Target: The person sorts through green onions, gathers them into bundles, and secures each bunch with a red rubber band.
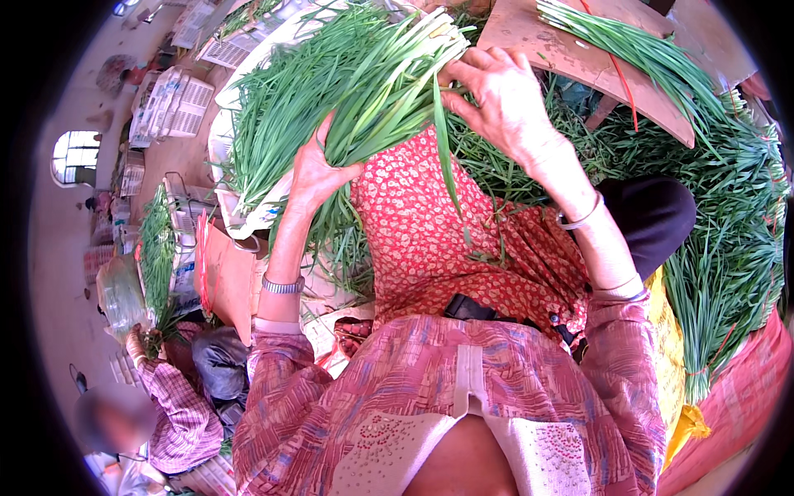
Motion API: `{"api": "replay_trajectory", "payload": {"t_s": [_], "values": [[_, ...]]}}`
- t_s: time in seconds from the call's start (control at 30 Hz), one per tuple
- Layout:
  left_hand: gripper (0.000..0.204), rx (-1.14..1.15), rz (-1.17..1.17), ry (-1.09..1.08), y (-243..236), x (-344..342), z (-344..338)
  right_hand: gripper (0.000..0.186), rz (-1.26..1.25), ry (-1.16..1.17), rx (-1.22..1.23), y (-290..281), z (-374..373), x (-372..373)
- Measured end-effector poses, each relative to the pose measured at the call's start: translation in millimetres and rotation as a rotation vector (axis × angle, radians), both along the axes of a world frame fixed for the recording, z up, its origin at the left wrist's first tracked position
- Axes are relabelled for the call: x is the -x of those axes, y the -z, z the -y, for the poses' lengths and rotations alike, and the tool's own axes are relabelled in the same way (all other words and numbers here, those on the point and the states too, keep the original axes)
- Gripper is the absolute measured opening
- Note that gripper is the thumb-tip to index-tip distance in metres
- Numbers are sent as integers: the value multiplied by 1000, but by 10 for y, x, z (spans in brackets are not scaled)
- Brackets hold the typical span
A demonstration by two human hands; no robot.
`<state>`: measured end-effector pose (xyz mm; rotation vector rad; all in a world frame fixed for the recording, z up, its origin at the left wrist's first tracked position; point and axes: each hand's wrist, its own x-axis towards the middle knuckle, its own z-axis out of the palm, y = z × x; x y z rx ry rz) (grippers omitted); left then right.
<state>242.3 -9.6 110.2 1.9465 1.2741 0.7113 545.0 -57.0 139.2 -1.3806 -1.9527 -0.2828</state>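
Observation:
A large heap of green garlic chives [306, 107] lies before me, its pale stem ends [434, 37] toward the right. My left hand [318, 172] grips the near edge of the heap, thumb up against the leaves and the other fingers partly hidden underneath. At the stem ends, my right hand [503, 99] is closed with bent fingers on some chive stalks; its fingertips are partly hidden. From beside those fingertips one long loose leaf [444, 145] hangs down over the red flowered cloth [405, 186] on my lap.
To the right, a brown board [550, 37] bears a chive bundle [633, 45] with red ties [624, 91]. More tied bundles [719, 248] are stacked beyond my knee, beside a yellow sack [668, 331]. Another person [186, 405] sits at lower left near chives [157, 248] and crates [186, 107].

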Motion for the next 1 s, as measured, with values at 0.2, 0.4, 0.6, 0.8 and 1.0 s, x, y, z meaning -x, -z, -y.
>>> {"api": "replay_trajectory", "payload": {"t_s": [0.2,0.4,0.6,0.8,1.0], "values": [[93,12,19,-13,-58,-21,39,11,-55,46,-72,178,-131,-24],[90,-44,2,-4,55,36,1,9,135,546,248,293,82,-1330],[87,-22,-40,-16,-134,-147,129,26,96,385,75,-15,313,-1469],[87,-97,-129,-6,-67,-53,90,20,89,62,-131,-417,69,-267],[95,-173,-190,-22,-158,-125,143,22,38,117,-147,-152,-214,19]]}}
